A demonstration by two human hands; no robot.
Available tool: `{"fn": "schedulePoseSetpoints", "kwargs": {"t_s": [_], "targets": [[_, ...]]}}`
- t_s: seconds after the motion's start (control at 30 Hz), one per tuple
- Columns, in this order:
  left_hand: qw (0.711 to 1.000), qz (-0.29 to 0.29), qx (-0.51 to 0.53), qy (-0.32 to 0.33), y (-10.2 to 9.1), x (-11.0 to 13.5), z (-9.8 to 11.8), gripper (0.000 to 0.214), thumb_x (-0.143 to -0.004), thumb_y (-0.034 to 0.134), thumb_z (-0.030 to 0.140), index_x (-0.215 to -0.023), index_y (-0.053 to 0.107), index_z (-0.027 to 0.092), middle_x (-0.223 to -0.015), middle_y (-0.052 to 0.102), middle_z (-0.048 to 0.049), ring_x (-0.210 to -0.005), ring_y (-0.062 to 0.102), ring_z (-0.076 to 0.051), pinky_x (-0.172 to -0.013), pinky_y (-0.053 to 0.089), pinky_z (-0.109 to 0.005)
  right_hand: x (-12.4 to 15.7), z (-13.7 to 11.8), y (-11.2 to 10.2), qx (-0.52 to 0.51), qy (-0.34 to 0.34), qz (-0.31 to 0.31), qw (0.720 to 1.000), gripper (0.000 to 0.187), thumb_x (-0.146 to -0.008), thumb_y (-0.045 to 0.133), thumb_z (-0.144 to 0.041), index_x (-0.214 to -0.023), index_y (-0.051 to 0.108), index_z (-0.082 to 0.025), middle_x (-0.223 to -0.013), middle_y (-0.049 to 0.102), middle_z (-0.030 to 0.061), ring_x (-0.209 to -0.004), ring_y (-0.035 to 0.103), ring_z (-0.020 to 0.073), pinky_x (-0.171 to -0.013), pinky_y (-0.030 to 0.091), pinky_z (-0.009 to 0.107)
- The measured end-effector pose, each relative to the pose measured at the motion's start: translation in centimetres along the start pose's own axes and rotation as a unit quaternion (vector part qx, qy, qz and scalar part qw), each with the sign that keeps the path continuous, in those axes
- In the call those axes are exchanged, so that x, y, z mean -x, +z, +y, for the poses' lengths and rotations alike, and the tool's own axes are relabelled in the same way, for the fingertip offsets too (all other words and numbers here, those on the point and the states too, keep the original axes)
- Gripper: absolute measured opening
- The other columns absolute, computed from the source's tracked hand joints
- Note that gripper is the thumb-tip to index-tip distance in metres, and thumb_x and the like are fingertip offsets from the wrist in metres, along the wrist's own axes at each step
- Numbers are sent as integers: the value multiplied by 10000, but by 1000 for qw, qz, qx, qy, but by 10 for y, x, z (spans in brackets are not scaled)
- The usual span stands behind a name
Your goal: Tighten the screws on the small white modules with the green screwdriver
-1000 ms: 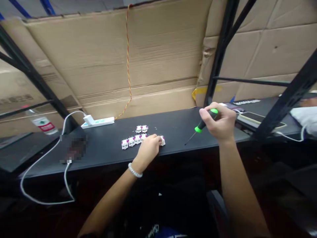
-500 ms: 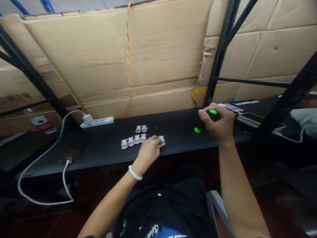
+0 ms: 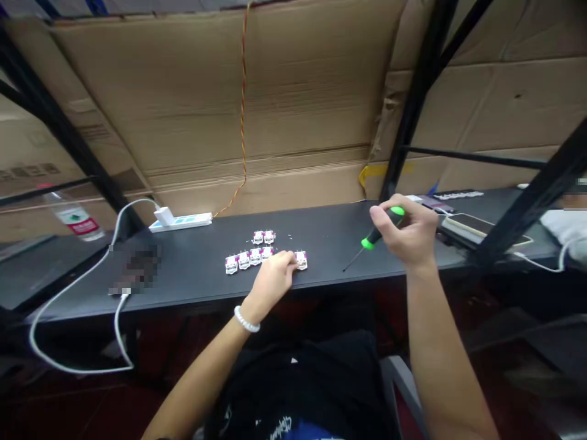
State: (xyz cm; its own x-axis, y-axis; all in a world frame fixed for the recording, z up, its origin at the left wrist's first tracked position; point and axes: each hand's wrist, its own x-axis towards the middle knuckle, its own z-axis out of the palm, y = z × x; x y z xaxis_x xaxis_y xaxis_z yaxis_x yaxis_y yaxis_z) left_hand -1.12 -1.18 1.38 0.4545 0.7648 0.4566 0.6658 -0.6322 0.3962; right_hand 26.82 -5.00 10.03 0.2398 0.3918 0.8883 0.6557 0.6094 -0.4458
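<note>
Several small white and purple parts lie in rows on the black table. My left hand, with a bead bracelet at the wrist, rests at the right end of the front row with its fingers curled, touching a part there. My right hand is held above the table to the right, closed round a screwdriver with a black and green handle. The thin shaft slants down and left, its tip near the table top.
A white power strip with a charger and white cable lies at the back left. A plastic bottle lies farther left. A phone and small items sit at the right. Black rack posts and cardboard stand behind.
The view has shifted slightly. Both hands stay nearly where they were, the left at the parts and the right holding the screwdriver.
</note>
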Motion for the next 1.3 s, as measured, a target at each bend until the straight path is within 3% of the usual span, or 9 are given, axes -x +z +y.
{"fn": "schedulePoseSetpoints", "kwargs": {"t_s": [0.3,0.47,0.9,1.3], "targets": [[999,-12,49,5,-1,-6,1,159,-956,689,88,-836,732,183,-890,776,-39,-846,720,-198,-834,541,-315,0,1,0,1,-10,-5,1000,258,-878,770,-349,-689,633,-239,-609,514,-33,-554,454,140,-544,363,310],[997,-33,67,5,-1,-9,-1,200,-922,684,30,-813,759,180,-887,788,-37,-855,734,-196,-859,554,-315,1,1,0,7,-8,-4,1000,247,-873,759,-340,-681,639,-241,-602,520,-24,-554,461,146,-530,365,313],[996,-57,62,11,-1,-13,-3,182,-941,662,62,-847,758,187,-918,772,-42,-888,728,-203,-889,552,-319,1,0,0,3,-12,-9,1000,296,-888,775,-397,-680,629,-246,-603,505,-28,-546,449,147,-526,358,322],[997,-37,70,11,-2,-13,-8,141,-963,684,106,-877,759,188,-977,729,-42,-898,703,-192,-883,557,-314,1,-2,0,5,-22,-11,1000,250,-883,766,-335,-691,632,-249,-609,519,-27,-555,461,151,-543,366,322]]}}
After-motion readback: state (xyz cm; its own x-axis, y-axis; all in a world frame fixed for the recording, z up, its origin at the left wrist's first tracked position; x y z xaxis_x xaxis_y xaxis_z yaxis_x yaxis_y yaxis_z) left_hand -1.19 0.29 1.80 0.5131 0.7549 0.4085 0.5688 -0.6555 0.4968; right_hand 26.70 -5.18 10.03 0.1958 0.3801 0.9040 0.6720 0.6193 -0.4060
